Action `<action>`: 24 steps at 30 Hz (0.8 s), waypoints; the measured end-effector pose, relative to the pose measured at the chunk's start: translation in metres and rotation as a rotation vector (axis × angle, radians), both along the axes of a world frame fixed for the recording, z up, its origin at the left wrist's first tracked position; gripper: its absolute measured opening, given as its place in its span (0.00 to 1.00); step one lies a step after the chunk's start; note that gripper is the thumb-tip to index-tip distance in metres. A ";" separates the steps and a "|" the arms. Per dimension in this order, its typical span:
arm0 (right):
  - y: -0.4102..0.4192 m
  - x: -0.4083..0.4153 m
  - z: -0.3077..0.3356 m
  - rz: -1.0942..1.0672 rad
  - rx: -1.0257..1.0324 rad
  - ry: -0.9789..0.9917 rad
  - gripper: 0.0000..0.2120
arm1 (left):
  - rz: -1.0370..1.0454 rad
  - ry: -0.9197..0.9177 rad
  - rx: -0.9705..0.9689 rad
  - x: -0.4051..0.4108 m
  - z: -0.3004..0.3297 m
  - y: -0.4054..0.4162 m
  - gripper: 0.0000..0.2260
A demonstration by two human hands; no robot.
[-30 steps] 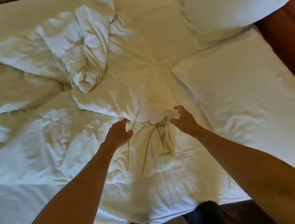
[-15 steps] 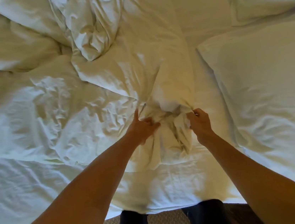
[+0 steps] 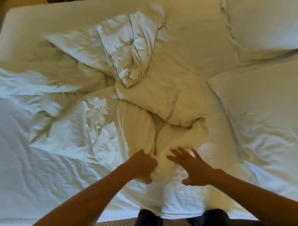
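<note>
Left fingers gripping duvet, crumpled, white

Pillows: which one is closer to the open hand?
The near pillow, lying just right of the right hand; the other pillow sits at the far corner of the bed.

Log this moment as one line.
left grip: holds duvet fold | right grip: open, fingers spread over duvet | pillows: two, at right
</note>
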State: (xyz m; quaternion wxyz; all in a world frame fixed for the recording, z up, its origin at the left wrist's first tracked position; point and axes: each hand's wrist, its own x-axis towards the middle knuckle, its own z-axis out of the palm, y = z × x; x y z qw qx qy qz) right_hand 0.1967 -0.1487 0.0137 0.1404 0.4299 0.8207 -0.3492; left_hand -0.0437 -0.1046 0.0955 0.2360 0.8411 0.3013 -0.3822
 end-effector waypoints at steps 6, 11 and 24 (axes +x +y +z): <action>0.027 -0.043 0.073 0.160 0.166 -0.233 0.22 | -0.141 -0.076 0.068 -0.004 0.084 -0.022 0.15; 0.002 -0.039 0.100 0.142 0.172 -0.287 0.12 | 0.376 0.072 -0.017 -0.054 0.074 -0.020 0.37; -0.034 -0.018 0.033 -0.113 -0.296 -0.462 0.22 | 2.250 -0.392 -0.496 -0.151 -0.045 -0.103 0.15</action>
